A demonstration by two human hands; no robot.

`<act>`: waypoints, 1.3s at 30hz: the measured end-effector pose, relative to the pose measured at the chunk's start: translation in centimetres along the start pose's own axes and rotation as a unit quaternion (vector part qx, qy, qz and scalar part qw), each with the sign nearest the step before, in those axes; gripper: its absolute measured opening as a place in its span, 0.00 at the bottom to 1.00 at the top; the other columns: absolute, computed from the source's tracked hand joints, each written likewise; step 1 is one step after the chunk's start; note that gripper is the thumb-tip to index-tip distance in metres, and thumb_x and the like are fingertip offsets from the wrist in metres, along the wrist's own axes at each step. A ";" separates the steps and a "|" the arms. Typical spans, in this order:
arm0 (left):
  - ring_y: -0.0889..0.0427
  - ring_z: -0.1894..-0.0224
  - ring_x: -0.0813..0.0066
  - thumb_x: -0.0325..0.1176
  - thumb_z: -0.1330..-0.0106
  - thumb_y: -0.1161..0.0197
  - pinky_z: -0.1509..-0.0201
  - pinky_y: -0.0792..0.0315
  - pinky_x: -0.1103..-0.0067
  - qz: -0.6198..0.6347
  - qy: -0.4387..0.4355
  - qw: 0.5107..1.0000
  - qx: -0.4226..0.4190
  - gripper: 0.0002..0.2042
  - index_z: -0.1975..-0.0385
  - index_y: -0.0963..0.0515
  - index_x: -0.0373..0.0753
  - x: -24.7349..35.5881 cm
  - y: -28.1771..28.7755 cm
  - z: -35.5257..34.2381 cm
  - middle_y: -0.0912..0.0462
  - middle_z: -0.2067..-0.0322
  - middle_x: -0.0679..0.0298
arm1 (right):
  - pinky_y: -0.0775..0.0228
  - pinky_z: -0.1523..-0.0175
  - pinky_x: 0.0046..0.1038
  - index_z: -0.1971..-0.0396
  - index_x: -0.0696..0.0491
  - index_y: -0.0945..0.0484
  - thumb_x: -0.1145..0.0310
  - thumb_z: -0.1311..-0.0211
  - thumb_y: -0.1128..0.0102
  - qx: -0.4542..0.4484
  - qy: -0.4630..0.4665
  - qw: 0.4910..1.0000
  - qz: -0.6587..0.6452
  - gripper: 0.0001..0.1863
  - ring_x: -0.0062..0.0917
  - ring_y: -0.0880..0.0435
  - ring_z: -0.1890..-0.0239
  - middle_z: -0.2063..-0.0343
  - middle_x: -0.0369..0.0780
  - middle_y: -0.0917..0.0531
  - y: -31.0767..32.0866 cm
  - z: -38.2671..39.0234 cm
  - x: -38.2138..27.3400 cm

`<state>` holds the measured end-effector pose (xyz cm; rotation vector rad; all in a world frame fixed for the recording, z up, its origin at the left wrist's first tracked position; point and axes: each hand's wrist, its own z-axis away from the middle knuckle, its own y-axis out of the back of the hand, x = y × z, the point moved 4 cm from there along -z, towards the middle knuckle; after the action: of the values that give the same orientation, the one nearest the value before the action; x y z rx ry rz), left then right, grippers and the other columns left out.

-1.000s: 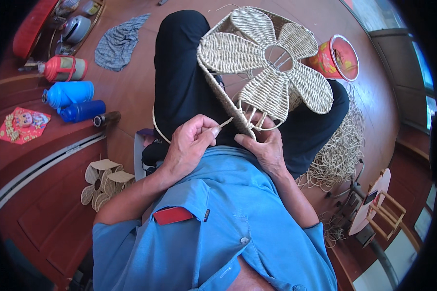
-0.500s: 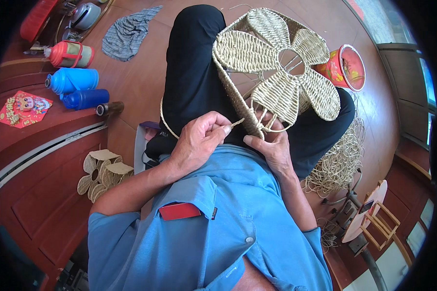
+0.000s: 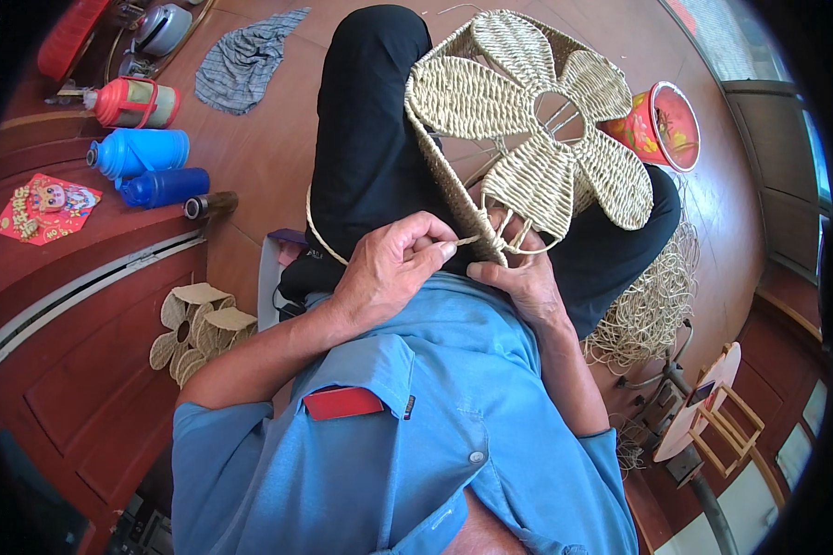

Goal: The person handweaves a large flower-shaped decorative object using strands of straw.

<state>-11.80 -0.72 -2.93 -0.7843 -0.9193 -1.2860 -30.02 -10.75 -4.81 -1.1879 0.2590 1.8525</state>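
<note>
Woven flower piece [image 3: 509, 106] lies over the lap, mostly between the knees and toward the right one; five pale petals set around an open ring, with a side wall along its left edge; its near end faces the shirt [image 3: 416, 388].

Left hand [image 3: 393, 268]: thumb and forefinger pinch a pale cord [image 3: 467, 240] close to its end, the other fingers curled; the cord's tip reaches the near corner of the piece — whether it has passed through cannot be told. A slack length of cord lies along the left thigh of the black trousers [image 3: 370, 120] and runs to this hand.

Right hand [image 3: 528, 282]: grips the near corner, thumb on the near side, fingers up behind the loose loops below the nearest petal; fingertips partly hidden.

Surroundings: heap of loose cord [image 3: 648, 305] on the floor beyond the right thigh; red patterned bucket [image 3: 678, 129] near the right knee, tilted in view; crumpled grey cloth [image 3: 250, 60] past the left knee; more woven petal pieces [image 3: 194, 333] stacked at the left; red flask [image 3: 134, 102] and light blue flask [image 3: 148, 153] farther up that side.
</note>
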 end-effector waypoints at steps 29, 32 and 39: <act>0.13 0.56 0.80 0.28 0.20 0.34 0.52 0.20 0.78 -0.080 -0.119 0.989 0.046 0.08 0.49 0.18 0.31 0.6 -0.9 -1.2 0.11 0.60 0.61 | 0.26 0.38 0.26 0.48 0.52 0.18 0.77 0.47 0.18 -0.003 0.011 0.999 0.044 0.25 0.18 0.20 0.49 0.52 0.30 0.18 0.6 -0.1 0.4; 0.12 0.56 0.78 0.25 0.21 0.34 0.52 0.19 0.77 -0.093 -0.166 0.979 0.069 0.06 0.50 0.18 0.31 0.1 -1.0 -1.4 0.12 0.60 0.61 | 0.26 0.38 0.26 0.48 0.52 0.18 0.77 0.47 0.18 -0.005 0.025 0.999 0.045 0.25 0.17 0.20 0.49 0.52 0.30 0.18 0.5 -0.1 0.3; 0.11 0.57 0.75 0.24 0.22 0.33 0.52 0.19 0.76 -0.120 -0.163 0.976 0.076 0.05 0.52 0.17 0.31 0.4 -1.3 -1.7 0.12 0.59 0.59 | 0.26 0.38 0.26 0.45 0.52 0.18 0.76 0.46 0.18 -0.005 0.030 0.999 0.041 0.27 0.18 0.20 0.48 0.51 0.31 0.17 0.6 -0.2 0.6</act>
<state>-12.84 -2.60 -3.32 -0.7951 -1.3950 -1.2964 -30.45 -10.89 -5.56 -1.2577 0.3360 1.8929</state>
